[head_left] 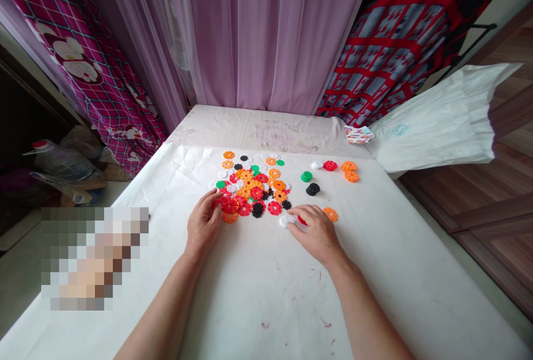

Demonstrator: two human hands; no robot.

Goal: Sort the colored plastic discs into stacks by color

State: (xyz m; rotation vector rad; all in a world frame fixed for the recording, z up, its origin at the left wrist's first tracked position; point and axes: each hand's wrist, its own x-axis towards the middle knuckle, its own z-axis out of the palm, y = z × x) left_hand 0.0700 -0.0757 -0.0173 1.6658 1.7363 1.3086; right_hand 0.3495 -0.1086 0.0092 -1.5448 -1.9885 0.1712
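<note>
A loose pile of notched plastic snowflake discs (252,185) in orange, red, white, black and green lies on the white-covered table (258,293). At its near left edge, my left hand (204,224) is closed around red snowflake discs (228,204), thumb and fingers partly hiding them. To the right of the pile, my right hand (316,231) pinches a white snowflake disc (285,220) low over the cloth. Under its fingers a red disc (302,219) shows in part, and an orange disc (331,214) lies just beyond the knuckles.
Small groups sorted by colour sit right of the pile: green discs (306,176), black discs (312,189), white discs (317,165), red discs (330,165) and orange discs (350,171). A white bag (441,121) and a printed card (358,134) are at the far right corner. Curtains (275,32) hang behind.
</note>
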